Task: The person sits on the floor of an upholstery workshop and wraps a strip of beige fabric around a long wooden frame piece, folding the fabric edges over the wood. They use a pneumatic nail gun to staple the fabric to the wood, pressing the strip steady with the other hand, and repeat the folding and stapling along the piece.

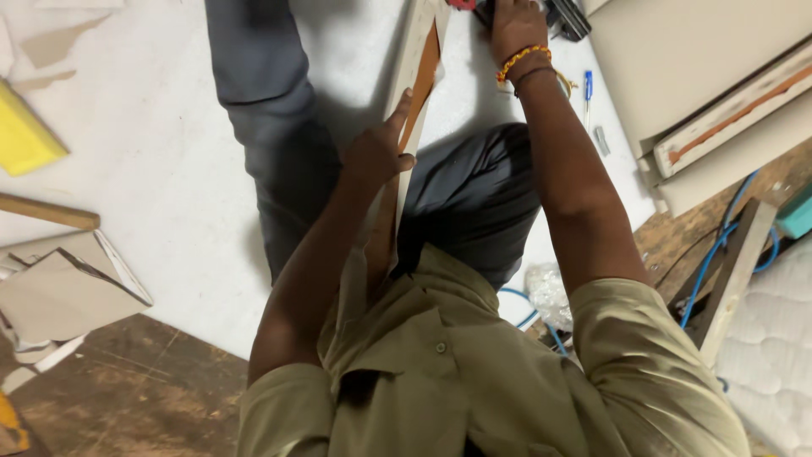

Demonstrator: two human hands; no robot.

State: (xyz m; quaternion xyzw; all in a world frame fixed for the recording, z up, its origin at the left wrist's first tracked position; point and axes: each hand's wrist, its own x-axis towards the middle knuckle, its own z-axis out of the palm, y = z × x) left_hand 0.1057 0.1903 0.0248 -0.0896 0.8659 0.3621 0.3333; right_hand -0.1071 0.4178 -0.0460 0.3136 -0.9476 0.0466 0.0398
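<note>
A long narrow board strip (412, 93) runs away from the person between the knees, pale cream on its face with an orange-brown core showing along one edge, where the facing looks peeled or cut at a slant. Its near end is hidden against the olive shirt (440, 372), and its far end leaves the top of the picture.

The strip lies over a large white sheet (152, 178) spread on a worn brown wooden floor (127, 398). To the left are a yellow block (25, 135), a wooden stick (46, 211) and torn cream offcuts (68, 288). To the right lie stacked cream panels (702, 93), a blue pen (588, 89), a blue cable (719, 245), a wooden batten (732, 275) and the corner of a white quilted mattress (778, 347).

The left hand (376, 152) is curled loosely against the strip about halfway along, thumb and forefinger pressed to its edge. The right hand (514, 30), with orange beads and a dark thread at the wrist, is closed over a dark tool (565, 17) beside the strip's far end; the tool is cut off by the frame, so its kind cannot be told.
</note>
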